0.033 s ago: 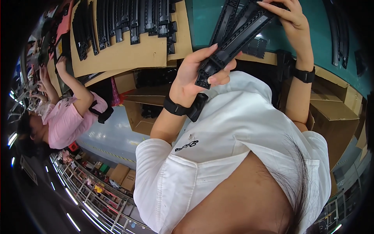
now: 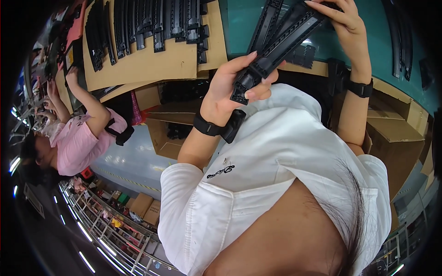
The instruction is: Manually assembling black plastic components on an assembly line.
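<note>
A long black plastic strip (image 2: 289,45) with a ribbed channel slants up from left to right between my hands. My left hand (image 2: 230,83) is closed round its near, blocky end. At the far end, the fingers of my right hand (image 2: 343,20) are closed on the strip, their grip partly cut off by the top edge. Behind it, more black strips (image 2: 265,27) fan out from near my left thumb; whether that hand holds them too, I cannot tell. A flat black toothed piece (image 2: 303,56) lies on the green table (image 2: 239,41) beyond.
Several black strips lie in a row on a cardboard sheet (image 2: 142,66) at the left. More strips (image 2: 401,41) are at the far right. Open cardboard boxes (image 2: 391,131) stand below the table edge. A co-worker in a pink shirt (image 2: 85,138) works at the left.
</note>
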`<action>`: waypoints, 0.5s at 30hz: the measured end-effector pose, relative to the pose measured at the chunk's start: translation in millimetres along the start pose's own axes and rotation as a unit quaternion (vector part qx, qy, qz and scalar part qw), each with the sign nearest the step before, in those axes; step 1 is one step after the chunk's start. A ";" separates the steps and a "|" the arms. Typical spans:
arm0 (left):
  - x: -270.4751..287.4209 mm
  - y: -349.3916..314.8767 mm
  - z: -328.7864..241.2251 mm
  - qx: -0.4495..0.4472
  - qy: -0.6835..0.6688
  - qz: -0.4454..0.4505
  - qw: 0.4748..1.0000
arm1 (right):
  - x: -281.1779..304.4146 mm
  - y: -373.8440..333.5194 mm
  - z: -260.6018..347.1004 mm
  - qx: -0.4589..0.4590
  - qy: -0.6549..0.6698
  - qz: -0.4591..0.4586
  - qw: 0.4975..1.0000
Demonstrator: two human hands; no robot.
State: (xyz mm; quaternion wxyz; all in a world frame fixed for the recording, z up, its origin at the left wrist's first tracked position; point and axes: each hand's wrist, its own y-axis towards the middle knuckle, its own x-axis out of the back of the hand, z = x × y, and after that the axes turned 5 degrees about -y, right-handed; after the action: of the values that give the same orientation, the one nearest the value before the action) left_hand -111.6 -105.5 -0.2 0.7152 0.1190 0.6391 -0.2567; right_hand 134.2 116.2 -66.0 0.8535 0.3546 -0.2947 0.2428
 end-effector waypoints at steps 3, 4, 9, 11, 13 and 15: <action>10.2 -3.3 -1.7 0.012 -0.002 0.054 0.998 | -7.7 -9.1 -14.3 -0.025 0.021 0.004 0.999; 10.9 -4.3 -2.2 0.011 0.014 0.041 0.999 | -7.1 -7.0 -10.3 -0.018 0.002 0.013 1.000; -16.8 1.9 4.6 -0.024 0.072 -0.187 0.979 | 21.2 31.5 61.4 0.019 -0.091 0.061 0.994; -21.2 3.4 5.3 -0.039 0.087 -0.285 0.954 | 6.8 20.6 41.3 0.005 -0.094 0.062 0.994; -10.2 2.2 1.9 -0.014 0.045 -0.200 0.979 | -3.7 12.5 29.1 -0.022 -0.096 0.067 0.993; -0.9 2.0 -2.6 -0.002 0.022 -0.156 0.987 | -12.1 11.2 26.9 -0.048 -0.098 0.075 0.991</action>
State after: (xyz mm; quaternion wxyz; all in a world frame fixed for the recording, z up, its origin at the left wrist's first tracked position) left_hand -112.9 -102.4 -0.1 0.6525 0.0213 0.6659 -0.3611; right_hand 109.8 100.6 -53.6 0.8158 0.3123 -0.4142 0.2558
